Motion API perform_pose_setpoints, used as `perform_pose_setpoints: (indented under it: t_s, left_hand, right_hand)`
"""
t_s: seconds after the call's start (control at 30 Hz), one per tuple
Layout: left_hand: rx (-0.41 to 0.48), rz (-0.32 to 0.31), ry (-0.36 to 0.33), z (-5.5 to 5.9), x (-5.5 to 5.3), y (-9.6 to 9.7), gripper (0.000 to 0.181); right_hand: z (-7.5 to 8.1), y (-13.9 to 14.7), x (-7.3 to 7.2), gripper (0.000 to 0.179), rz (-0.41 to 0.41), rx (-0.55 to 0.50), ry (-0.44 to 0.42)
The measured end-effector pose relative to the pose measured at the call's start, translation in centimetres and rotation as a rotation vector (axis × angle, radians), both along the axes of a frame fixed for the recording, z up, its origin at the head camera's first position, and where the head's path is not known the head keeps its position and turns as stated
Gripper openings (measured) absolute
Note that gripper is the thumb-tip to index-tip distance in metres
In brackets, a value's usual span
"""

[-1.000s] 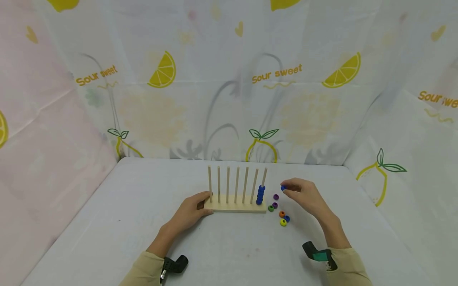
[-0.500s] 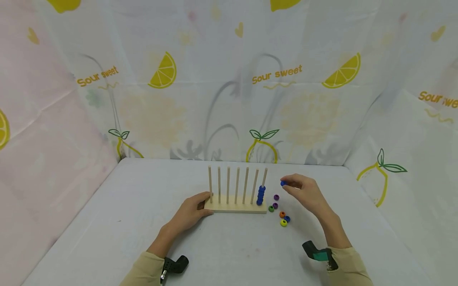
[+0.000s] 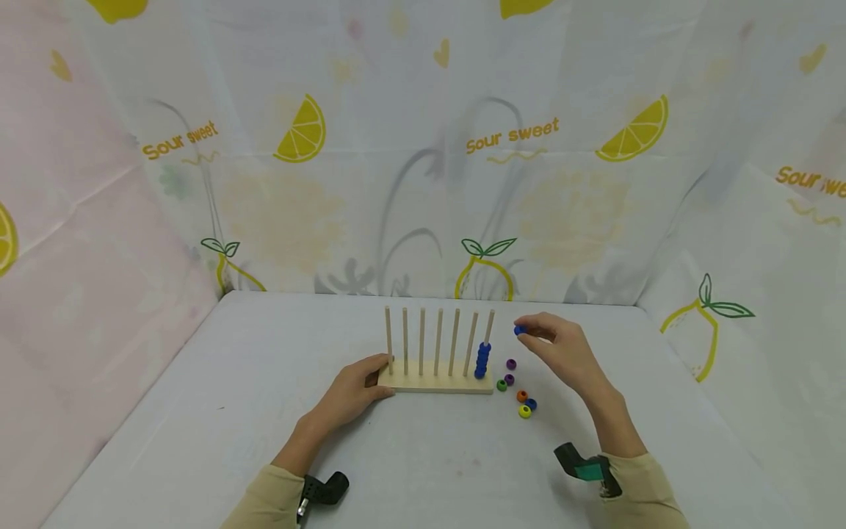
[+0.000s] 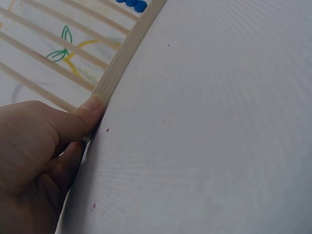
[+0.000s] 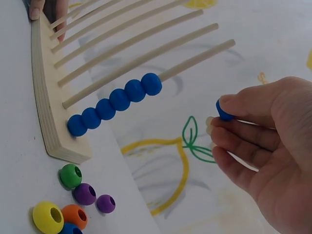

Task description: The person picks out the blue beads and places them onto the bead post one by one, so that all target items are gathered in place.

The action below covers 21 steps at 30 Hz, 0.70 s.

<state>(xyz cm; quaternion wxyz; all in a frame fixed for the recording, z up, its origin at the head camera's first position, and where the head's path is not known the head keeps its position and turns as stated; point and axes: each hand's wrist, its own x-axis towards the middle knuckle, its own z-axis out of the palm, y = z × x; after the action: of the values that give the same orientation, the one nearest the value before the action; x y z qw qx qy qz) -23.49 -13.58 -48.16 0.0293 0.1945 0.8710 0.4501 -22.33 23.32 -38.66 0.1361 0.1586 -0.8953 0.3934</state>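
My left hand (image 3: 355,386) grips the left end of a pale wooden peg board (image 3: 436,384), thumb on its front edge and fingers behind. Several upright wooden pegs (image 3: 438,342) rise from it. On the rightmost peg sits a stack of blue beads (image 5: 120,100); the peg's upper part is bare. Raised to the right of that peg, my right hand (image 3: 560,351) pinches a blue bead (image 5: 224,111) between thumb and fingertips. The bead is apart from the peg and mostly covered by the fingers in the right wrist view.
Loose beads lie on the white table (image 3: 423,463) right of the board: a green bead (image 5: 70,175), two purple beads, an orange bead (image 5: 74,216), a yellow bead (image 5: 48,218) and a blue one. A printed cloth (image 3: 410,191) hangs behind the table.
My right hand has risen with the pinched blue bead and drifted slightly left, toward the top of the rightmost peg. The left hand and the board have stayed in place.
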Motion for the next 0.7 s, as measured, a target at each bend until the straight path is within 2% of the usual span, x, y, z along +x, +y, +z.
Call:
perform_pose_setpoints:
  t_s: [0.4,0.7]
  left_hand:
    - [0.005,-0.014,-0.009,0.0,-0.1,-0.1,0.065]
    - [-0.009,-0.011,-0.001,0.0,-0.1,0.0,0.064]
  right_hand:
    - [0.4,-0.8,-0.1,0.022,0.028,-0.024,0.067]
    - [1.4,-1.7,0.0,0.022,0.027,-0.077,0.138]
